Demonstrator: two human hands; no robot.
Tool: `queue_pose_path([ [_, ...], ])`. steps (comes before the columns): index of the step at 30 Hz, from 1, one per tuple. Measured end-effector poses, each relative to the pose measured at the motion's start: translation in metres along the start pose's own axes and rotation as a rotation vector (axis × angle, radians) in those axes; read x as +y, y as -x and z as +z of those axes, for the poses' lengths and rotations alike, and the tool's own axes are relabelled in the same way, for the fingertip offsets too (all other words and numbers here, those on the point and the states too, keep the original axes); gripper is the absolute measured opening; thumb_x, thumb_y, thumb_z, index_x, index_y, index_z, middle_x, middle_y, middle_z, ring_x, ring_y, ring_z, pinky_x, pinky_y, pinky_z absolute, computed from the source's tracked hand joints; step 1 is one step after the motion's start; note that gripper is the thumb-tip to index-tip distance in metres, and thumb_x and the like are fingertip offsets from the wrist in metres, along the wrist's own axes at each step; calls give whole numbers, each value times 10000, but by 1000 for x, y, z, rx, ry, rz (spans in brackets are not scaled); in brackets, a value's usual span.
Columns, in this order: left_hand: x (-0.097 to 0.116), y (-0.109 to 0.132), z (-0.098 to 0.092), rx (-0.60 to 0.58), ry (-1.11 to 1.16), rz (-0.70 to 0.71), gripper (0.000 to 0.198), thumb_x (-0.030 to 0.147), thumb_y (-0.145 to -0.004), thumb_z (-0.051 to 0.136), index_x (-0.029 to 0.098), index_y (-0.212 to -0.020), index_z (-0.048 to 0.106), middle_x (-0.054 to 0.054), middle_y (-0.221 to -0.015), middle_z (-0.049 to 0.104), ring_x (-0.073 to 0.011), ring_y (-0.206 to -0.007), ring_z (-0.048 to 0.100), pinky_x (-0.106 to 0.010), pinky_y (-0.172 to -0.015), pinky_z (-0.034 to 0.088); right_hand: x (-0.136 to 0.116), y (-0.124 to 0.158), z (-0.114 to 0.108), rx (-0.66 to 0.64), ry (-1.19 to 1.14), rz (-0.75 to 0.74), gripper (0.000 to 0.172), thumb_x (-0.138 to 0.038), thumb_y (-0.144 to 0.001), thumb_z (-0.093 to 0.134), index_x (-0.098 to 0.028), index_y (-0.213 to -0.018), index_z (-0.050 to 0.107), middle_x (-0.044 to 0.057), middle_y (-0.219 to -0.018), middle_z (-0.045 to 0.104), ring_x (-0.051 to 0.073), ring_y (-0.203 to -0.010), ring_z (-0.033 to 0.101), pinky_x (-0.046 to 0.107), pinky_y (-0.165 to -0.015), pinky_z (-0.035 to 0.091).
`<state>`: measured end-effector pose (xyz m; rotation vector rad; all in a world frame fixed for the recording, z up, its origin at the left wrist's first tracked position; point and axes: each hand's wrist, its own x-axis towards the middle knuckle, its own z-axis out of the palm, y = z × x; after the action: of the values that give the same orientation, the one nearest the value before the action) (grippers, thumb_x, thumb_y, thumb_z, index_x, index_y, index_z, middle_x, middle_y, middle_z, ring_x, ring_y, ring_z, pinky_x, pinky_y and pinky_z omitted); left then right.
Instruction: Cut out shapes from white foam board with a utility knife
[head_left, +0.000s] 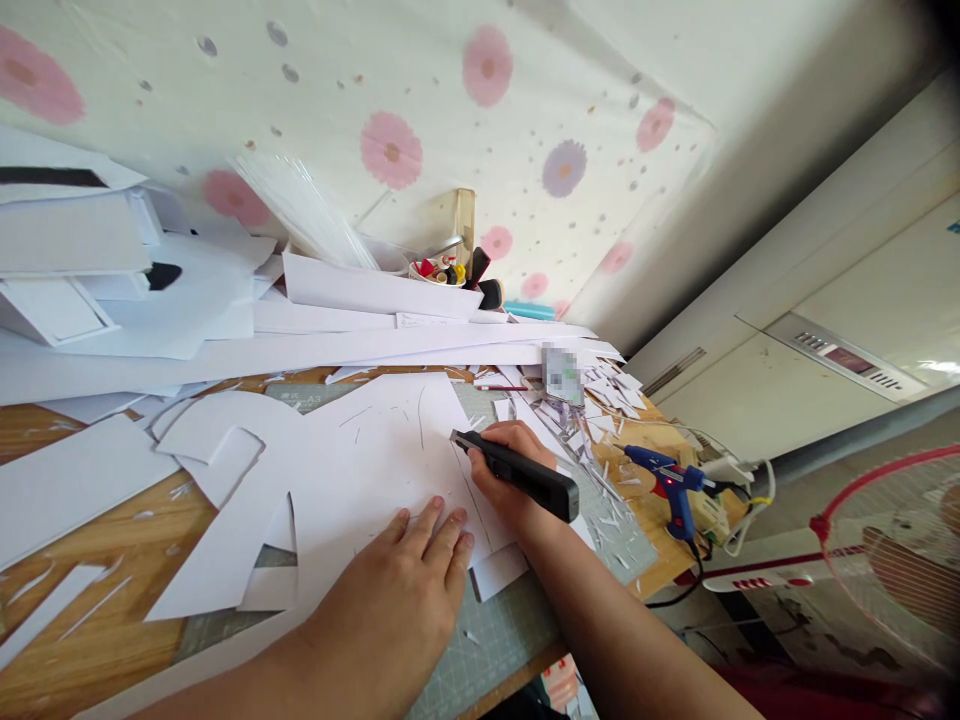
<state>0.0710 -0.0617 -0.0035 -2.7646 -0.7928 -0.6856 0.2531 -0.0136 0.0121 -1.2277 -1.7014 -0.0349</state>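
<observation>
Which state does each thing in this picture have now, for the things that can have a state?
Left hand: open, pressed flat on the sheet.
Right hand: closed around the knife.
Knife: held low, tip on the sheet.
Sheet: flat on the mat, partly cut.
Glue gun: propped on the table, red light on.
Scraps: loose, in a pile.

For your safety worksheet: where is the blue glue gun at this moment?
In the head view the blue glue gun stands on the wooden table's right end, right of the right hand holding the black knife.
</observation>
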Motion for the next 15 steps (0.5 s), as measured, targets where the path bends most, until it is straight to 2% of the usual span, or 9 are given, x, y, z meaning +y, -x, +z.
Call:
queue_pose_path([
  [7, 0, -1, 0, -52, 20, -14, 297, 200, -871, 597, 151, -1132, 731, -124, -1236, 667, -319, -1118, 666, -447, -849, 614, -4, 2, -3, -39, 75, 50, 51, -242, -784, 654, -235, -815, 615, 2, -723, 628, 167, -654, 627, 287, -619, 530],
  [15, -1, -1, 1, -150, 28, -19, 333, 191, -874, 599, 149, -1187, 705, -139, -1289, 631, -330, -1175, 631, -472, -898, 596, -5, 5, -5, -52, 107, 61, 38, -255, -774, 640, -236, -793, 614, -4, -695, 616, 164, -613, 599, 290, -596, 510],
])
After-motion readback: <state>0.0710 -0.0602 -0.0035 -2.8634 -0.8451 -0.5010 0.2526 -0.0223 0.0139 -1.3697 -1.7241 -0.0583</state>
